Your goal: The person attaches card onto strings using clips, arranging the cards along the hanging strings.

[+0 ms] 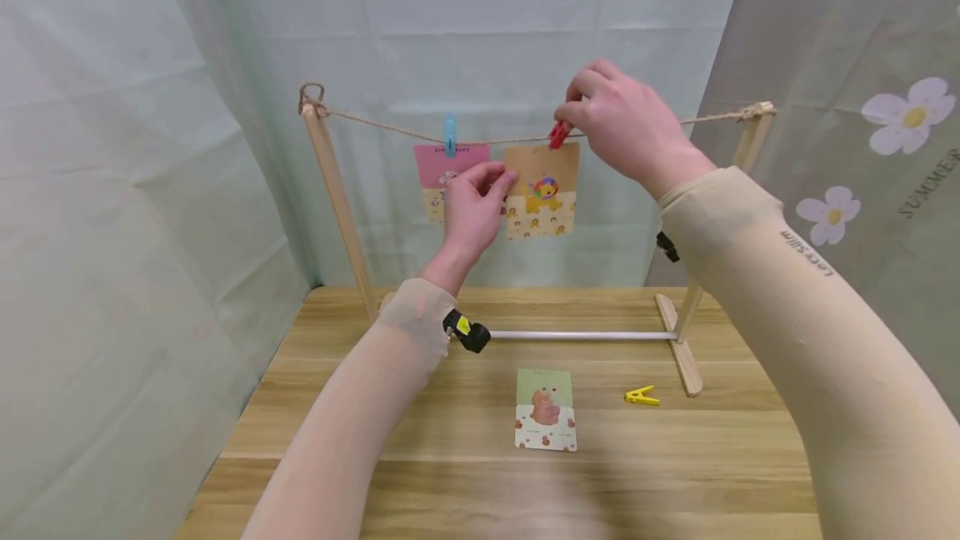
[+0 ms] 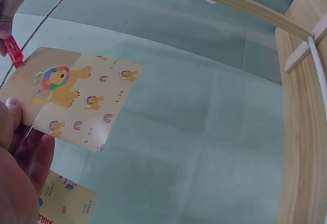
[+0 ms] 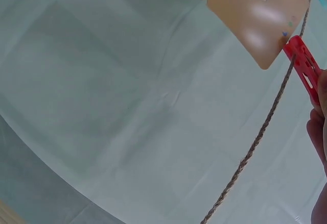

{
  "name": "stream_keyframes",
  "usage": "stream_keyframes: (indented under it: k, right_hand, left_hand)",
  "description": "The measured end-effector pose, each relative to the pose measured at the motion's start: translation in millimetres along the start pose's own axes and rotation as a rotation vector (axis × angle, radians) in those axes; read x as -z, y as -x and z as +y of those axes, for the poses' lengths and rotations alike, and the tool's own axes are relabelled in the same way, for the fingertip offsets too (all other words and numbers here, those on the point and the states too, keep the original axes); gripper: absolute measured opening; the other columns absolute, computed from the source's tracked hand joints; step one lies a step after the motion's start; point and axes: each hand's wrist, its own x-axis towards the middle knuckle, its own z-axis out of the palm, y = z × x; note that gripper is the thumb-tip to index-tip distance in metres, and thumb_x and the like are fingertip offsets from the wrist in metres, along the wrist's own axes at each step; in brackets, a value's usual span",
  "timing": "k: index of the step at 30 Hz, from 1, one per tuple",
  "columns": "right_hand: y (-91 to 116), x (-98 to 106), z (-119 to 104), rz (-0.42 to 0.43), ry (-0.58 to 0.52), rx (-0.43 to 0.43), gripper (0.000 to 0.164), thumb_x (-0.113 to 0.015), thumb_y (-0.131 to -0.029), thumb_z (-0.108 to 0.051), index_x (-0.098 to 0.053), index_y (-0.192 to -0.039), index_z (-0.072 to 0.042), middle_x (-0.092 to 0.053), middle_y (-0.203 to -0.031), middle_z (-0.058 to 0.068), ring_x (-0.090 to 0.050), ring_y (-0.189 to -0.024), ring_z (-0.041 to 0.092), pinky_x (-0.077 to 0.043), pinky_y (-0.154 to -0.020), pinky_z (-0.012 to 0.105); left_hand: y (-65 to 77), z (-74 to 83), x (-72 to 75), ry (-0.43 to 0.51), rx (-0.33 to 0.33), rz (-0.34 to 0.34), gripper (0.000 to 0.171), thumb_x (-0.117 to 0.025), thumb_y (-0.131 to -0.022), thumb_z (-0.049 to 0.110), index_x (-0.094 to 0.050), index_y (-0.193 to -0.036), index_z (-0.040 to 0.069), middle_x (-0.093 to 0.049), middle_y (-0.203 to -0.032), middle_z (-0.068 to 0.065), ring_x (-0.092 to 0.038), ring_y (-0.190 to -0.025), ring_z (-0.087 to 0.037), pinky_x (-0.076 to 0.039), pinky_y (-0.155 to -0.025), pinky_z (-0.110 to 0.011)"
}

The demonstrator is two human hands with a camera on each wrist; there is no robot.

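Note:
My left hand (image 1: 476, 205) pinches the left edge of a tan card with a lion (image 1: 542, 194), holding it just under the twine (image 1: 517, 140). In the left wrist view the thumb lies on the front of the lion card (image 2: 71, 89), with fingers behind. Between its thumb and fingers, my right hand (image 1: 626, 119) grips a red clothespin (image 1: 557, 134) at the card's top edge. The right wrist view shows the red clothespin (image 3: 304, 66) across the twine, its tip at the card's edge. To the left hangs a pink card (image 1: 435, 165) under a blue clothespin (image 1: 450, 135), partly hidden by my left hand.
On the wooden table (image 1: 450, 490) lie a green card with a bear (image 1: 545, 411) and a yellow clothespin (image 1: 642, 396). Wooden posts (image 1: 337, 198) hold the twine at both ends, and a white rod (image 1: 585, 335) joins them below. A pale curtain (image 1: 525, 23) hangs behind.

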Motion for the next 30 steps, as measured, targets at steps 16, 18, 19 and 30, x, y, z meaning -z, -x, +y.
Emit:
stream_keyframes:
  k: [16,18,19,30]
  right_hand:
    - [-2.1,1.6,-3.0,-0.034,0.024,0.027,0.036,-0.054,-0.101,0.018,-0.078,-0.12,0.001,-0.068,-0.117,0.023,-0.057,-0.12,0.04,-0.06,-0.094,0.052]
    - [-2.2,1.6,-3.0,-0.043,0.026,0.031,0.034,-0.055,-0.102,0.017,-0.079,-0.12,0.001,-0.068,-0.117,0.023,-0.056,-0.121,0.04,-0.06,-0.095,0.052]
    - [-2.1,1.4,-2.9,-0.047,0.025,0.033,0.034,-0.056,-0.102,0.017,-0.079,-0.12,0.001,-0.067,-0.118,0.023,-0.056,-0.121,0.04,-0.06,-0.095,0.052]
    - [-0.7,1.0,-2.5,-0.059,0.0,0.02,0.034,-0.055,-0.101,0.018,-0.079,-0.119,0.001,-0.068,-0.117,0.022,-0.056,-0.121,0.04,-0.059,-0.095,0.052]
  left_hand:
    - [1.5,2.1,0.4,-0.014,-0.009,0.006,0.023,-0.072,-0.105,0.021,-0.078,-0.119,0.004,-0.075,-0.099,-0.006,-0.063,-0.081,-0.015,-0.06,-0.069,-0.026]
    - [1.4,2.1,0.3,-0.013,-0.005,0.007,0.022,-0.071,-0.105,0.02,-0.078,-0.119,0.004,-0.075,-0.099,-0.006,-0.063,-0.081,-0.015,-0.059,-0.069,-0.025]
    - [1.0,2.0,0.2,-0.012,-0.006,0.007,0.023,-0.071,-0.105,0.02,-0.078,-0.119,0.004,-0.075,-0.099,-0.007,-0.063,-0.081,-0.015,-0.059,-0.068,-0.025]
    - [-0.6,1.5,-1.8,-0.01,-0.008,-0.001,0.022,-0.072,-0.104,0.02,-0.078,-0.119,0.004,-0.073,-0.097,-0.006,-0.063,-0.082,-0.016,-0.059,-0.069,-0.025]
